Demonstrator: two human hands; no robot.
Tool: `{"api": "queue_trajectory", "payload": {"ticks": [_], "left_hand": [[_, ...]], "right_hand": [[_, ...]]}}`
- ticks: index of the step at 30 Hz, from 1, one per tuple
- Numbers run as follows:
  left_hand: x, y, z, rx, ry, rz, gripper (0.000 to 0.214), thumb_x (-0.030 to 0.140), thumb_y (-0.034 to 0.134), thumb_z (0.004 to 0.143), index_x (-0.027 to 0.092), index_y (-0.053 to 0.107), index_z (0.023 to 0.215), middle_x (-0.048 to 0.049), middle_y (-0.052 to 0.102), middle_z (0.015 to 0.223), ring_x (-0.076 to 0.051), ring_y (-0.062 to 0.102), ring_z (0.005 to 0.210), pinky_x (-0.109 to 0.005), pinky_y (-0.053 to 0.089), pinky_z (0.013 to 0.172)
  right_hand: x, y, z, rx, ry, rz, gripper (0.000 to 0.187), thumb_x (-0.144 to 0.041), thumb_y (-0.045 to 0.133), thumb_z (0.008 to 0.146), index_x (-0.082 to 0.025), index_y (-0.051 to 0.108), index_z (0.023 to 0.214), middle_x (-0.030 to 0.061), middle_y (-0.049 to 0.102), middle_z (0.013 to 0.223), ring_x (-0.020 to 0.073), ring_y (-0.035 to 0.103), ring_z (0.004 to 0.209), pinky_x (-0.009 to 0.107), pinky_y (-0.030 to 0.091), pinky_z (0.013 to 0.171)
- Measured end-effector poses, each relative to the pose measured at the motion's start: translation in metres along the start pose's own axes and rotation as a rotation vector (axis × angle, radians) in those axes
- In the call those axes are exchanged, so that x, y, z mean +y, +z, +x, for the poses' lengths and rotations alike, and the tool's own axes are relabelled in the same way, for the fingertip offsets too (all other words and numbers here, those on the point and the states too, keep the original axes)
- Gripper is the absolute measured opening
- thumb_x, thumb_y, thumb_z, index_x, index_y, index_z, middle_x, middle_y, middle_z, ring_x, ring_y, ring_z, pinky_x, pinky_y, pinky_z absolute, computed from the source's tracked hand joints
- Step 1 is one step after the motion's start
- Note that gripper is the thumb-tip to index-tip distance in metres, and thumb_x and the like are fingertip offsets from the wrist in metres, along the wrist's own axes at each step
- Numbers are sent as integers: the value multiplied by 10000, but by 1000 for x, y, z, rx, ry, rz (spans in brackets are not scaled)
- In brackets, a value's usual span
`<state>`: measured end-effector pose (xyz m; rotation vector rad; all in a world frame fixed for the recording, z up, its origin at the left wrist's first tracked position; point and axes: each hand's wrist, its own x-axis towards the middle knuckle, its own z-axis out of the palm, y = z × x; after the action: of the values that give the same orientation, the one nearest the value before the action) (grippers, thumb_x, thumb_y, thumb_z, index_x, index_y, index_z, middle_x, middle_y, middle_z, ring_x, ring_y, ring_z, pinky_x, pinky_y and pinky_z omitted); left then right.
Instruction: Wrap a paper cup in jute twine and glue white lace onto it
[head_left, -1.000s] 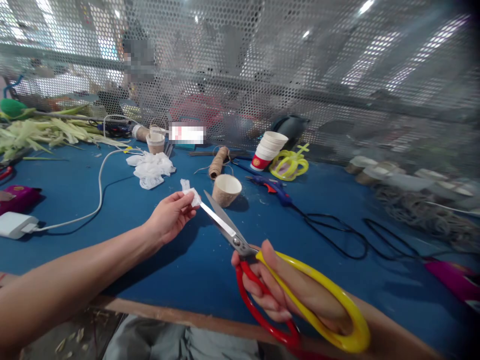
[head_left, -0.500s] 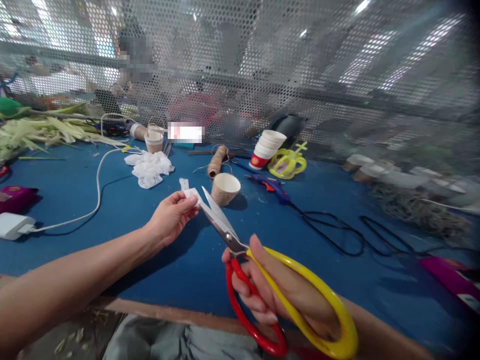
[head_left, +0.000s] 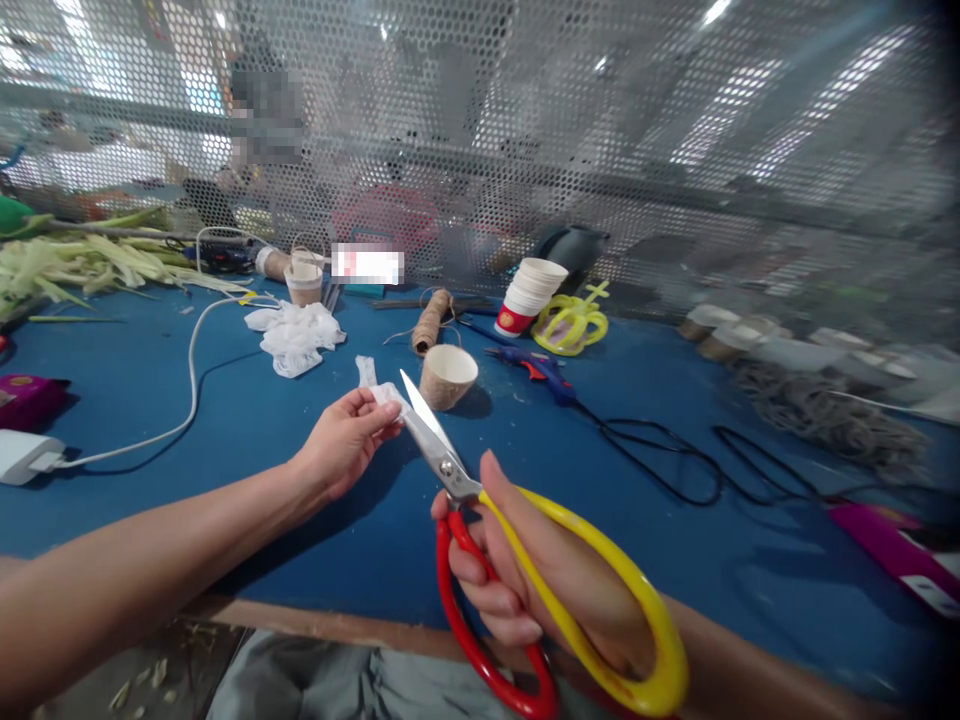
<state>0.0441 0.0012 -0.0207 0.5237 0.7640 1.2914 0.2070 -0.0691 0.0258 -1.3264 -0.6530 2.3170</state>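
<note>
Between the thumb and fingers of my left hand [head_left: 346,440] is a short strip of white lace [head_left: 366,372]. My right hand [head_left: 517,560] grips a pair of scissors [head_left: 448,468] with one red and one yellow handle loop. Their blades stand slightly apart, and the lower one meets the lace at my left fingertips. Just beyond the blades stands a paper cup wrapped in twine [head_left: 448,380], white inside. A loose heap of white lace [head_left: 294,336] lies to the left, farther back.
A roll of twine [head_left: 430,322], a stack of paper cups [head_left: 529,298], a yellow woven piece [head_left: 571,325] and a blue glue gun [head_left: 536,372] with a black cord lie behind. Corn husks [head_left: 90,265] and a white charger [head_left: 28,457] are left. Perforated metal [head_left: 465,130] borders the back.
The scissors and my right hand have shifted a little left, and the blades have closed slightly beside the lace. My left hand keeps its hold. The whole view has shifted slightly.
</note>
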Motion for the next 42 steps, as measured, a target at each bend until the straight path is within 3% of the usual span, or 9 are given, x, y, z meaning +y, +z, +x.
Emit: {"api": "queue_trajectory", "payload": {"ticks": [7,18,22,27,33,42], "left_hand": [[-1,1,-3,6,-27,-13,143,-19,673,662,98,592,678,-10,658,620,-72,611,569,-166,494,577],[2,2,-4,-20,-157,5,126,-51,614,707,74,634,709,-30,653,619,-61,596,518,-144,498,543],[3,1,-3,-35,-180,-2,60,29,644,731,82,639,703,-8,615,572,-48,553,470,-146,490,517],[4,1,-1,-6,-160,-12,117,96,597,795,94,629,682,-4,594,550,-55,535,459,-159,482,483],[3,3,-2,-15,-92,-11,85,38,598,773,85,668,764,-8,625,590,-56,557,492,-154,472,494],[0,2,-4,-76,-29,-2,130,74,707,675,84,684,803,-28,663,655,-73,575,543,-164,458,507]], "right_hand": [[3,7,-4,29,58,78,558,-719,225,808,-225,483,781,-67,400,472,23,237,309,96,201,260],[7,4,-4,74,75,29,567,-674,144,848,-234,492,763,-81,391,423,33,224,236,106,226,203],[9,0,-3,79,55,14,546,-641,139,868,-236,493,775,-86,391,404,39,222,220,110,233,201],[11,-1,-2,75,55,7,595,-632,69,868,-232,500,773,-79,401,427,34,229,234,105,226,213],[13,1,-2,60,46,60,632,-751,144,777,-237,510,813,-66,426,452,39,277,280,105,254,243],[5,5,-5,27,41,54,611,-753,192,778,-225,498,765,-65,407,462,29,265,286,98,238,245]]}}
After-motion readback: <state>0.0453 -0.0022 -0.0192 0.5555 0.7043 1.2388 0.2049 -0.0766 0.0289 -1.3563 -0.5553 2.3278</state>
